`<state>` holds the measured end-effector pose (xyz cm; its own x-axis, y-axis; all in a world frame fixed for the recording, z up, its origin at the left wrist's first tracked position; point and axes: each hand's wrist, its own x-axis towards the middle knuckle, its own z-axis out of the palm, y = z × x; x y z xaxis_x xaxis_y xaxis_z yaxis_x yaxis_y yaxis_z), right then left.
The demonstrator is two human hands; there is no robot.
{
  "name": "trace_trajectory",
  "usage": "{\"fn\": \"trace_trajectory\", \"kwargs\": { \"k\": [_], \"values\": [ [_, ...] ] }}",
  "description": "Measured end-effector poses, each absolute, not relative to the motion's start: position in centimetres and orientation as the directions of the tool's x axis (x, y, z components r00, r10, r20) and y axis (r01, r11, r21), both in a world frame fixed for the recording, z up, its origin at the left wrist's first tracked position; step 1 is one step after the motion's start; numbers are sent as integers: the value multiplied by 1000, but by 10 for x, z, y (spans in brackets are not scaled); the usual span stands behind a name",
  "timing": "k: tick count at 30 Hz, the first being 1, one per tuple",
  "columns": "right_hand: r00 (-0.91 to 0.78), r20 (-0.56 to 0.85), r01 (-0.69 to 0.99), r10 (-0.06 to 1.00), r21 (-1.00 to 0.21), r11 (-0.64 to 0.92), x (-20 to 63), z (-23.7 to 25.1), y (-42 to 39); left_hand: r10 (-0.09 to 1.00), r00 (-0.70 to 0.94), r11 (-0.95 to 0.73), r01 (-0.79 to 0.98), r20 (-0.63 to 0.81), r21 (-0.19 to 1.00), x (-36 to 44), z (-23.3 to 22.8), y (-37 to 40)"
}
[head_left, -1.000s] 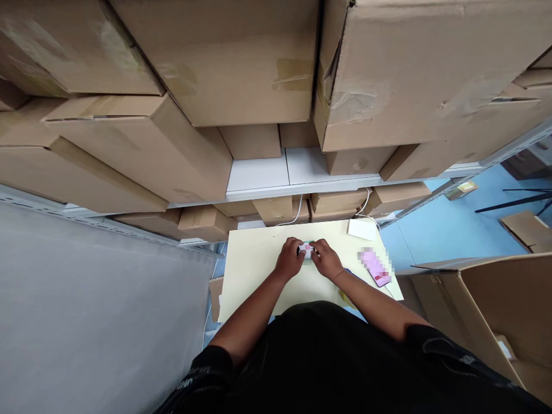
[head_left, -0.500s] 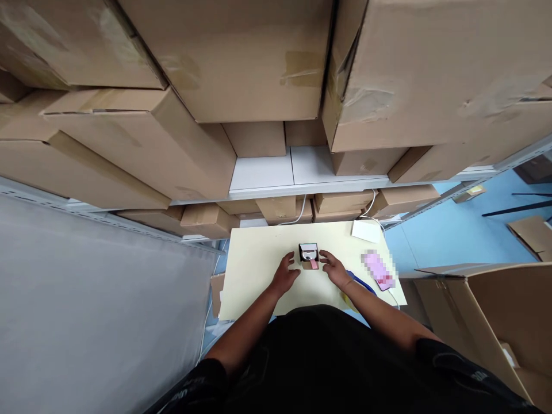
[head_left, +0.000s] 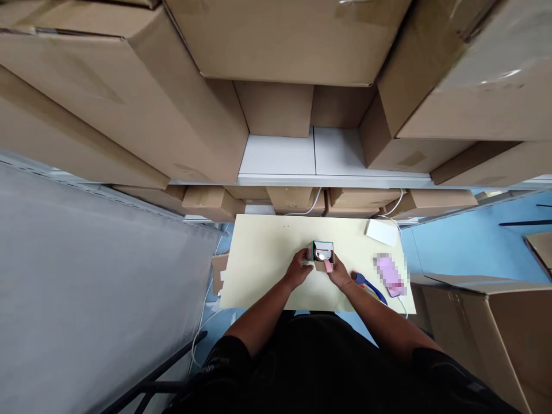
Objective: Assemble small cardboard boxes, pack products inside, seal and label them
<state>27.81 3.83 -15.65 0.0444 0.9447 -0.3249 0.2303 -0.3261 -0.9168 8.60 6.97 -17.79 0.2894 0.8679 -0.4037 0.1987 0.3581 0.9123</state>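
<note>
A small open box (head_left: pixel 317 265) is between my hands over the pale yellow table (head_left: pixel 263 264). In it sits a shiny, rounded silvery thing (head_left: pixel 322 254), whose kind I cannot make out. A pink tab (head_left: pixel 328 266) sticks out over the near side. My left hand (head_left: pixel 297 270) has its fingers closed at the box's left side, by a side flap. On the right side of the box, my right hand (head_left: pixel 340 272) grips it, and its fingertips are partly hidden.
To the right lie a blue-handled tool (head_left: pixel 370 287), a pixelated pink phone-like thing (head_left: pixel 390 277) and a white flat box (head_left: pixel 382 232) with a cable. Shelves (head_left: pixel 276 158) full of cardboard boxes rise beyond the table. A large open carton (head_left: pixel 461 322) stands at the right.
Both hands have closed in from beside the small box and now touch its sides. My view has shifted, so the table and shelves appear displaced.
</note>
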Motion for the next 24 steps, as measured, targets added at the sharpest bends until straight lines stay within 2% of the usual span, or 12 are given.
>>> {"fn": "trace_trajectory", "kwargs": {
  "k": [5,10,17,24],
  "values": [
    [33,-316,153,948,-936,-317,261,-159,46,896,226,359,138,-382,923,83,-169,73],
    [-10,-293,211,956,-935,-284,237,-157,65,916,150,349,159,-372,924,57,-155,83],
    [-95,-286,238,954,-936,-257,169,-146,106,947,47,303,193,-317,933,-14,-140,109],
    [-126,-273,218,954,-946,-241,93,-151,149,962,49,254,212,-270,944,-91,-130,147]
  ]
}}
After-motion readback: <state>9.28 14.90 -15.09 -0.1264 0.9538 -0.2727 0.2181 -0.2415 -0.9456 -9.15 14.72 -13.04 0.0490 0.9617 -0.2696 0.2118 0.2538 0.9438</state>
